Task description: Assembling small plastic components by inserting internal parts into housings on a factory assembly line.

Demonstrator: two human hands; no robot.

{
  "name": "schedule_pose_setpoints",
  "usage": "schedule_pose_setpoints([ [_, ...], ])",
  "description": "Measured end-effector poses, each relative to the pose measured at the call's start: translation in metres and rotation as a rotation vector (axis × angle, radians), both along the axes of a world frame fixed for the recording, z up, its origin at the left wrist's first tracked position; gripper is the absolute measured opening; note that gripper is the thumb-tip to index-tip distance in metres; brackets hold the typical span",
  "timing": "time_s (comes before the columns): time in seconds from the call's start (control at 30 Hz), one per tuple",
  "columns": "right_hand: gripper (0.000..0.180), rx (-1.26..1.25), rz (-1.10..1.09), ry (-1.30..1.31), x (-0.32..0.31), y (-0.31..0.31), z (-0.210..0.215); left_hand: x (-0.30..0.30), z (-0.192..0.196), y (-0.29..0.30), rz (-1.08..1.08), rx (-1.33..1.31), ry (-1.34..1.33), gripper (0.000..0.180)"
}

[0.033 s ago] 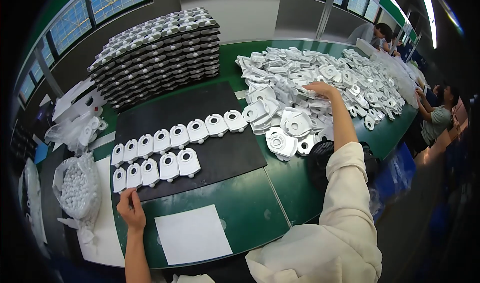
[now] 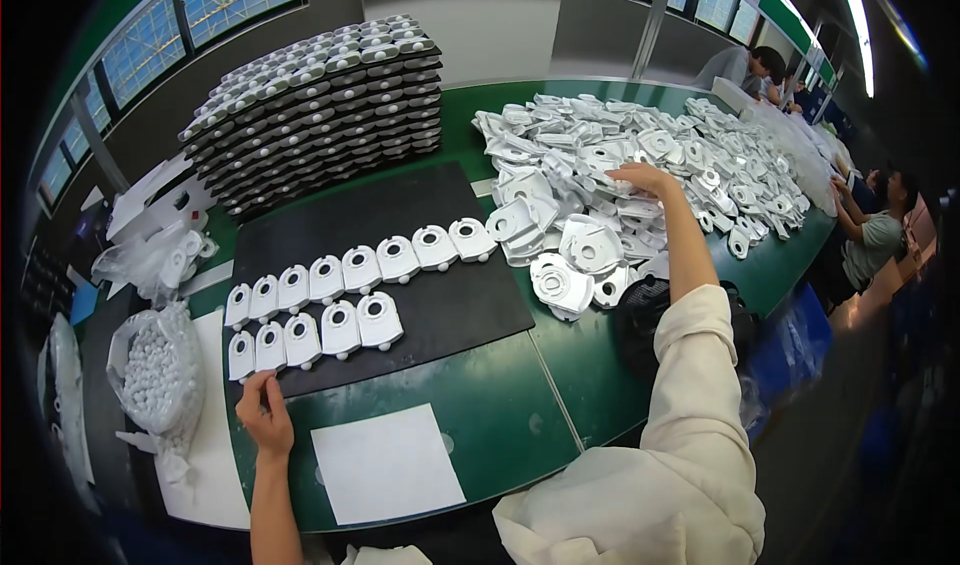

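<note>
Now right hand open over white parts pile; left hand open, touching black mat.

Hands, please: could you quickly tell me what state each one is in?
Left hand: fingers on the black mat edge, holding nothing.
Right hand: reaching into the pile of white parts; grip cannot be told.

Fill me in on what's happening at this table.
A person is laying white plastic parts in rows on a black mat on a green table. Two rows are started. The right hand reaches into a big loose pile of the same parts; the left hand rests at the mat's near corner by the front row. Filled mats stand stacked at the back, a bag of small white pieces sits to the left, and other people work farther along.
</note>
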State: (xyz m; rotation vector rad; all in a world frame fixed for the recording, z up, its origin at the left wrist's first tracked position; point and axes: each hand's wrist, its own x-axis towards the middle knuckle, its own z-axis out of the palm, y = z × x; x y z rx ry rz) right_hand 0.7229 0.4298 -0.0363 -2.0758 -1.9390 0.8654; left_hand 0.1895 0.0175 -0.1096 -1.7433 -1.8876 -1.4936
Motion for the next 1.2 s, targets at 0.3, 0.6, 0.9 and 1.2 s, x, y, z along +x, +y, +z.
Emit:
schedule_pose_setpoints([
  [0.3, 0.035, 0.907, 0.376, 0.029, -0.09, -0.066, 0.002, 0.015, 0.015, 0.003, -0.057, 0.005, -0.017, 0.006],
  [0.6, 0.039, 0.735, 0.65, -0.616, -0.149, -0.133, 0.0, 0.011, 0.015, -0.004, -0.137, 0.038, -0.08, 0.007],
  [0.9, 0.014, 0.924, 0.432, -0.791, -0.096, -0.145, 0.011, 0.015, 0.02, -0.001, -0.203, 0.003, -0.196, 0.008],
  [1.2, 0.007, 1.106, 0.652, -0.268, -0.152, -0.335, -0.019, 0.018, 0.038, -0.006, -0.468, -0.19, -0.835, 0.015],
])
